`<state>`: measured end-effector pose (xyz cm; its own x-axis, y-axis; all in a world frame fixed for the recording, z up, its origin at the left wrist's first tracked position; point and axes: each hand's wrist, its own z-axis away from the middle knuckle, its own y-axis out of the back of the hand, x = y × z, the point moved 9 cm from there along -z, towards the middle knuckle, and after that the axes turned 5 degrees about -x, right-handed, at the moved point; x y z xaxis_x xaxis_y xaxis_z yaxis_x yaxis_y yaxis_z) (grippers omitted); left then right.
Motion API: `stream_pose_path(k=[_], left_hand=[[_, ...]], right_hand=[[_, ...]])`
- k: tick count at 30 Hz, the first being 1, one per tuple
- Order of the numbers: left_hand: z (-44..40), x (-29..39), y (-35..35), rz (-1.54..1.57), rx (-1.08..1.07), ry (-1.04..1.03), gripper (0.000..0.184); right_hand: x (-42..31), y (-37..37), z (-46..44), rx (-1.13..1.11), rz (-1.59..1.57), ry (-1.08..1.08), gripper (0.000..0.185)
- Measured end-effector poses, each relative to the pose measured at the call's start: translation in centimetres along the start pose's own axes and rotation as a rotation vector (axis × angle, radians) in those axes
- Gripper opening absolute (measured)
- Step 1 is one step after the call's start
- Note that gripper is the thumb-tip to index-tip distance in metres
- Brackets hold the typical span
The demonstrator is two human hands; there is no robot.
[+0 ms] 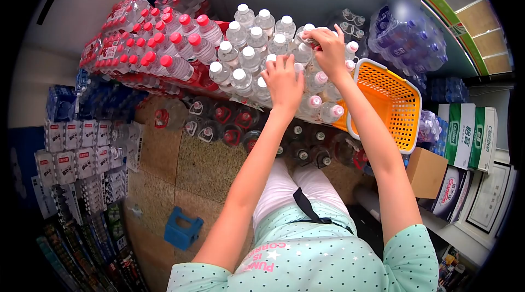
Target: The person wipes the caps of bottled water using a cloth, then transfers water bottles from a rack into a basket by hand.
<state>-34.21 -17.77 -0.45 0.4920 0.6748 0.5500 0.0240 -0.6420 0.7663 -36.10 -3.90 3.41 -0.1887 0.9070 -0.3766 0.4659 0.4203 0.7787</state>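
Clear bottles with white caps (239,75) stand in close rows in front of me. My left hand (283,85) reaches over the front rows, its fingers bent down around a bottle top; whether it grips the cap is hidden. Farther back and to the right, my right hand (328,51) is over the bottles, thumb and fingers drawn together at something too small to make out. Bottles with pink caps (332,111) stand at the right end of the group, below my right hand.
An orange basket with a white rim (410,87) stands right of the bottles. Red-capped bottle packs (175,38) are at left. Large bottles (221,114) stand on the floor below. A blue stool (183,228) is at lower left, and a cardboard box (425,173) at right.
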Motion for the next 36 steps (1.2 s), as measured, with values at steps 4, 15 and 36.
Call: stream_pose_path(k=[4,15,36], left_hand=[[2.8,-3.2,4.6,0.129,0.168,0.183,0.048],[6.8,-8.5,2.8,0.002,0.113,0.365,0.048],[6.2,-9.4,2.4,0.025,0.133,0.306,0.039]], right_hand=[[-5.3,0.0,0.3,-0.062,-0.084,0.109,0.037],[-11.6,-5.9,4.8,-0.302,-0.091,0.181,0.036],[-8.2,-3.6,1.0,-0.134,-0.063,0.039,0.035]])
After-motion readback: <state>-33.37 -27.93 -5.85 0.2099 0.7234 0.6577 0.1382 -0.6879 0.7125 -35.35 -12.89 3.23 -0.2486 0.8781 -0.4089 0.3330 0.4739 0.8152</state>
